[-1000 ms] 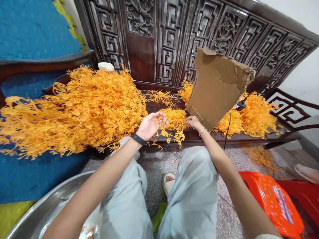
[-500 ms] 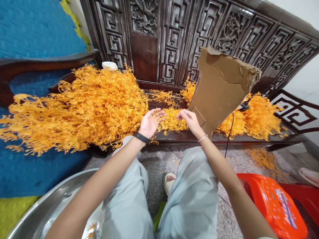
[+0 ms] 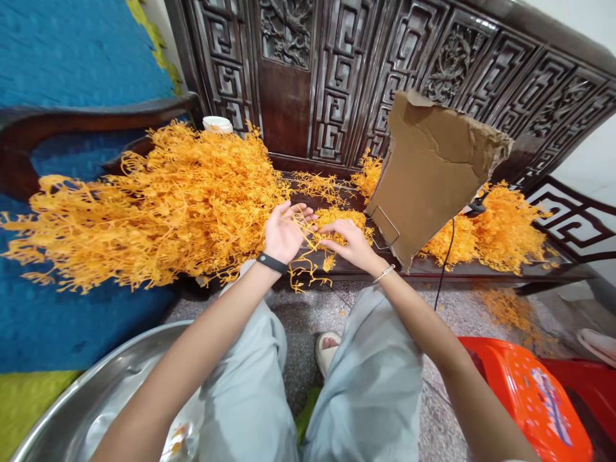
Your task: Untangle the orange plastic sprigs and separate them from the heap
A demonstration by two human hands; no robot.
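My left hand, palm up with a dark wristband below it, holds a thin orange plastic sprig across its half-curled fingers. Branched ends of orange stem hang under this hand, over the bench edge. Just to the right is my right hand; its thumb and fingertips point at the sprig with a gap between them. Whether those fingertips touch the stem I cannot tell. A large heap of orange plastic sprigs lies to the left of my hands, and a smaller pile lies behind them.
A torn cardboard sheet stands tilted on the dark wooden bench, near a black cable. More orange sprigs lie behind it. A metal basin sits lower left, a red plastic stool lower right.
My right hand has moved left and lower, closer to my left hand, and its thumb and fingers have spread. More of the orange stem now shows at and below my left hand.
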